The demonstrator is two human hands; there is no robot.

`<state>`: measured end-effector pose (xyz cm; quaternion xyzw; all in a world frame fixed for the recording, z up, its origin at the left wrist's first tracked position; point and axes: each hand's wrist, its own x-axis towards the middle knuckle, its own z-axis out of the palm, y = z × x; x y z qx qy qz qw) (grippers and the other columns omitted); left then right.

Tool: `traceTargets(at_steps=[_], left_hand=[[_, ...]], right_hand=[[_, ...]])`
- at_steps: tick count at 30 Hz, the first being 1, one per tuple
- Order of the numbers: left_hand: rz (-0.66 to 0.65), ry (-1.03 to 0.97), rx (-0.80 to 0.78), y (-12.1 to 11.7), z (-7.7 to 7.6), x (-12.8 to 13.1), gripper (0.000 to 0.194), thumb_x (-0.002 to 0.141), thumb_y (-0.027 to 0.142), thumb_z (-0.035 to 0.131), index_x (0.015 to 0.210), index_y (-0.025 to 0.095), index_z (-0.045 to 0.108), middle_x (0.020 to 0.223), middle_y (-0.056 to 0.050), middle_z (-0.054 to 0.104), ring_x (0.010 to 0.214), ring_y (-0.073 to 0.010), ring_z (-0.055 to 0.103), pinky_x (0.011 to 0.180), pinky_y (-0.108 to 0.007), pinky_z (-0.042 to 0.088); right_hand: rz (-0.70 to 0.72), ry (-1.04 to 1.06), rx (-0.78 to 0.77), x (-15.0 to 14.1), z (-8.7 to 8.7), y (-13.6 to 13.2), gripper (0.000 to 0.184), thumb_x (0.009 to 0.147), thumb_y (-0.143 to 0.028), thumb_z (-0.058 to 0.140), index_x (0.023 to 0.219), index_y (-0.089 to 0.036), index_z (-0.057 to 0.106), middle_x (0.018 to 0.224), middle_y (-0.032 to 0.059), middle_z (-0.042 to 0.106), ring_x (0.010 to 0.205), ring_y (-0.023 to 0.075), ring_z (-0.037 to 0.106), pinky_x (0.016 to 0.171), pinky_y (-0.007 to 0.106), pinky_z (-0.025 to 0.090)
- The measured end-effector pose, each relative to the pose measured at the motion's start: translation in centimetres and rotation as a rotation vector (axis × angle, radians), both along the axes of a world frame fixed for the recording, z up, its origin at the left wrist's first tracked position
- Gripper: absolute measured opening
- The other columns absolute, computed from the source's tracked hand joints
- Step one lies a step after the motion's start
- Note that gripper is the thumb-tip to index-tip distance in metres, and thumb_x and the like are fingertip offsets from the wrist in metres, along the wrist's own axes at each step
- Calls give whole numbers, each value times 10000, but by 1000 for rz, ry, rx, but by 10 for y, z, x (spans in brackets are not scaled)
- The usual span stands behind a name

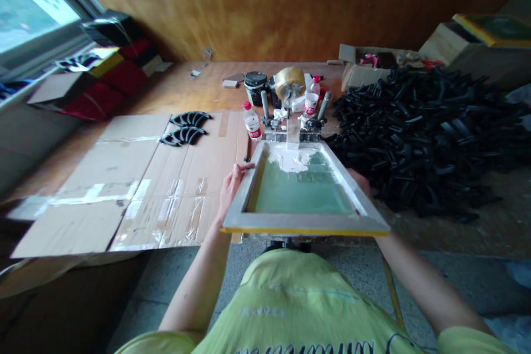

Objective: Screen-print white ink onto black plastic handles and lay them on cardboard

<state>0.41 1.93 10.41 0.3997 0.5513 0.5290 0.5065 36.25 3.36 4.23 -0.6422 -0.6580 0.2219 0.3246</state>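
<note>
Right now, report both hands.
Left hand: against the frame, left side; open or closed unclear.
Right hand: at its right side, partly hidden; open or closed unclear.

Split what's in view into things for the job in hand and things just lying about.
Likely part of the job:
frame, between the left hand and partly hidden right hand
white smear inside it
heap of black pieces

Probably just lying about:
nearer red-capped bottle
paper cup
cardboard box behind the heap
</note>
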Motion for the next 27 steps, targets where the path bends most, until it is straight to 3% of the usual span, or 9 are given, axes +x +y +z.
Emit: traceTargets(at_steps=[3,7,9,12,14,20,23,27], left_hand=[[-85,87,-134,-21,-27,-5,559,795,606,610,1136,169,684,763,-18,657,575,-106,516,501,-204,365],[-94,137,-202,-27,-64,-2,729,764,527,670,1405,223,498,765,-3,645,584,-118,521,506,-202,363],[-90,168,-213,-26,-76,0,741,778,526,651,1429,221,471,766,0,633,586,-117,518,508,-202,361],[-101,197,-199,-24,-86,0,698,795,540,628,1395,202,509,789,-4,636,621,-121,540,542,-205,380],[-109,203,-193,-24,-89,-1,671,803,544,618,1367,189,535,802,-11,647,658,-131,561,571,-211,399],[-71,207,-205,-23,-92,-2,648,787,548,630,1308,165,581,856,-42,685,726,-163,604,606,-236,442],[-81,197,-214,-23,-92,-1,653,783,546,635,1311,165,576,849,-40,688,721,-167,607,605,-242,445],[-84,188,-229,-23,-90,-1,654,783,537,643,1319,170,572,880,-44,698,762,-180,619,633,-246,448]], right_hand=[[-10,-46,143,-19,28,46,351,915,-316,487,1195,-182,650,1168,119,682,1012,270,653,912,452,524],[250,-275,327,-86,48,91,610,834,-233,651,1412,-188,463,1440,146,460,1294,301,453,1081,475,394],[316,-406,299,-113,48,105,560,819,-201,670,1354,-174,507,1348,147,520,1246,290,478,1047,441,416],[390,-562,168,-126,44,115,243,827,-204,659,1065,-156,649,1072,111,649,1062,257,575,905,348,471],[409,-626,94,-122,41,117,136,835,-233,649,943,-151,662,965,100,680,964,242,610,839,311,470],[233,-707,21,-116,31,103,146,853,-165,569,959,-117,657,974,152,691,928,256,621,807,324,445],[379,-704,60,-124,28,80,158,875,-128,512,939,-123,657,983,146,677,953,250,596,812,325,433],[728,-675,145,-122,34,44,186,857,-68,487,908,-148,646,930,108,659,932,227,568,758,306,419]])
